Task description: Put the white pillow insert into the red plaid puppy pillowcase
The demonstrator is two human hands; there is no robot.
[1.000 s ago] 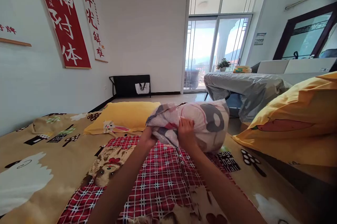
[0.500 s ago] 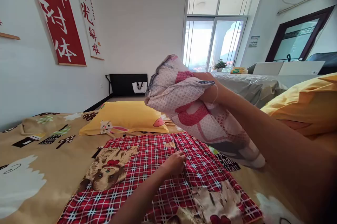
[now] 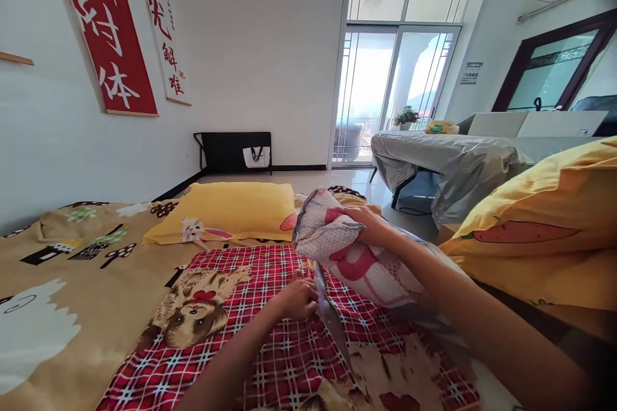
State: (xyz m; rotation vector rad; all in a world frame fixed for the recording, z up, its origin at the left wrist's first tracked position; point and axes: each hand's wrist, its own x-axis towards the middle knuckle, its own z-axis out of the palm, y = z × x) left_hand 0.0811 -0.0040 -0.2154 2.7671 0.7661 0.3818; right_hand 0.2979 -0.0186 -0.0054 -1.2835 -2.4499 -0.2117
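Two hands: left, right. Three pillows: one patterned, two yellow. One plaid cover. Two red banners. One potted plant.

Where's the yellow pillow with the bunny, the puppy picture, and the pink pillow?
yellow pillow (image 3: 231, 208), head view, middle of its top face
puppy picture (image 3: 195, 308), head view, the dog's face
pink pillow (image 3: 357, 266), head view, red-patterned side
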